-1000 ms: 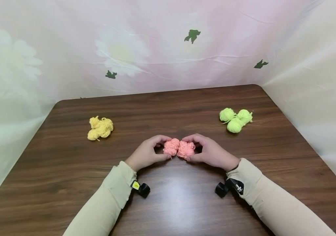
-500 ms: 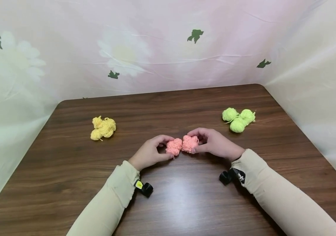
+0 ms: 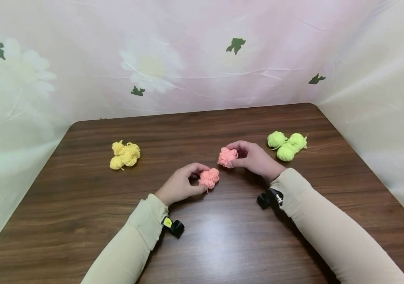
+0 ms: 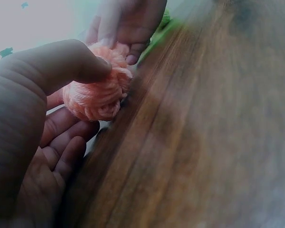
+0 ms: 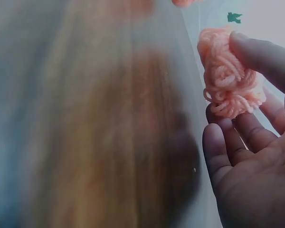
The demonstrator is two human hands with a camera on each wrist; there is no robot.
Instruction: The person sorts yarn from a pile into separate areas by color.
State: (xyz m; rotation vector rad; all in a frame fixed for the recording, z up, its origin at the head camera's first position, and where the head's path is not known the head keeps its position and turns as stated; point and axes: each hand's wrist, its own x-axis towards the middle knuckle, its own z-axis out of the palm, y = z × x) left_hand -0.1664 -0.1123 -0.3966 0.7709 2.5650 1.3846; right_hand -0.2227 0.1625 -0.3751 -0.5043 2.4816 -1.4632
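Observation:
Near the middle of the table, my left hand (image 3: 182, 184) grips a small pink ball of yarn (image 3: 209, 178) between thumb and fingers. The left wrist view shows the thumb pressed on top of this pink yarn (image 4: 97, 97). Farther back and to the right, my right hand (image 3: 257, 158) pinches a second pink yarn ball (image 3: 227, 157). Loose loops stand out on that ball (image 5: 228, 76) in the right wrist view, where the thumb lies on one side and the fingers on the other. A gap separates the two pink balls in the head view.
A cluster of yellow yarn balls (image 3: 125, 155) lies on the dark wooden table (image 3: 173, 136) at the left. Several light-green yarn balls (image 3: 285, 151) sit at the right, close beyond the right hand. A flowered curtain (image 3: 187, 59) hangs behind the table and along its sides.
The two pink balls were side by side between the hands. My right hand has since moved its ball away toward the back of the table, while the left hand has stayed nearly in place.

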